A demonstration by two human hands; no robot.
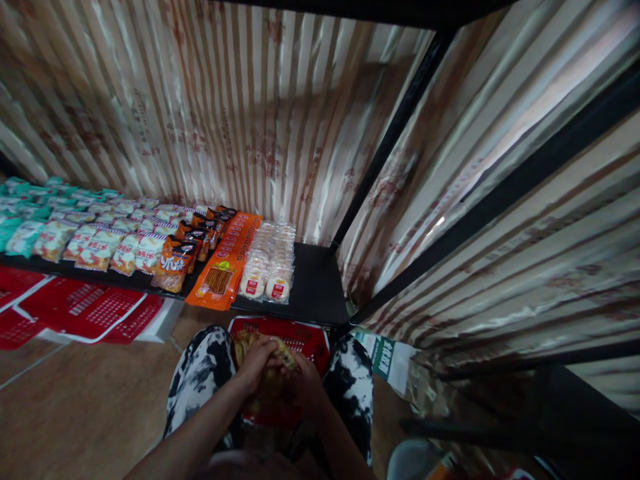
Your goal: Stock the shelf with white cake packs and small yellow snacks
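Observation:
Between my knees stands a red plastic basket (pixel 313 333) with several yellowish-brown packets (pixel 243 343) in it. Over the basket, my left hand (pixel 257 363) and my right hand (pixel 305 380) come together on one yellowish snack packet (pixel 286 353). The left fingers curl over its near left side, while the right hand grips its right end. Dim light and blur leave the print on it unreadable. Both hands partly cover the packets beneath.
Ahead, a black shelf (pixel 317 277) carries rice cracker packs (pixel 265 267), orange snack bags (pixel 227 267) and rows of bread packs (pixel 95 243). Red baskets (pixel 100 303) sit below left. Black posts (pixel 395 133) and striped curtains (pixel 200 100) enclose the corner. A plastic bag (pixel 395 363) lies right.

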